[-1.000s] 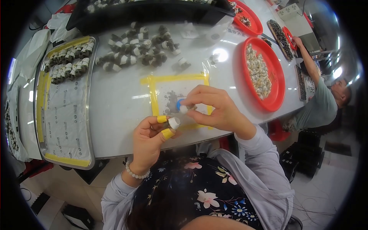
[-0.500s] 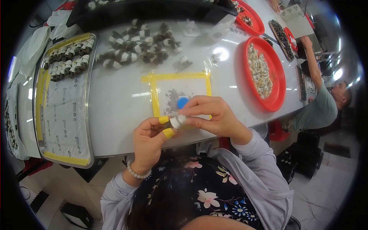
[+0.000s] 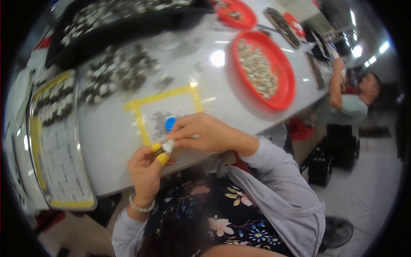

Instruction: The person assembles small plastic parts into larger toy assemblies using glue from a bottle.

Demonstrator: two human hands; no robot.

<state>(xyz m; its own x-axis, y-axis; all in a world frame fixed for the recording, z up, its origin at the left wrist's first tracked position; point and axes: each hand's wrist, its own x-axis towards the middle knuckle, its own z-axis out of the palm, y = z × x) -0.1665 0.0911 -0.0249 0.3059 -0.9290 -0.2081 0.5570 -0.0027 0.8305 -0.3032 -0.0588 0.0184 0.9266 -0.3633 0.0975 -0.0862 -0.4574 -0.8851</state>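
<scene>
Between the yellow-taped fingertips of my left hand [image 3: 144, 174] sits a small dark piece with a white wrap [image 3: 168, 147], held in a pinch. The fingers of my right hand [image 3: 203, 132] are pinched together at its white end; blur hides the fine detail. Just beyond my right fingertips is a round blue cap [image 3: 170, 124], inside a square of yellow tape [image 3: 138, 119] on the white table. Dark specks or wet marks lie around the cap.
A loose pile of similar dark-and-white pieces [image 3: 122, 70] lies behind the square. At left stands a metal tray [image 3: 87, 180] with rows of them. A black tub [image 3: 58, 51] is at the back, a red tray [image 3: 290, 88] of pale pieces at right. Another person [image 3: 349, 109] works farther right.
The whole view has swung, so the table and trays sit farther left in the picture. My hands still hold the small piece together, the right fingers now closer around its white end.
</scene>
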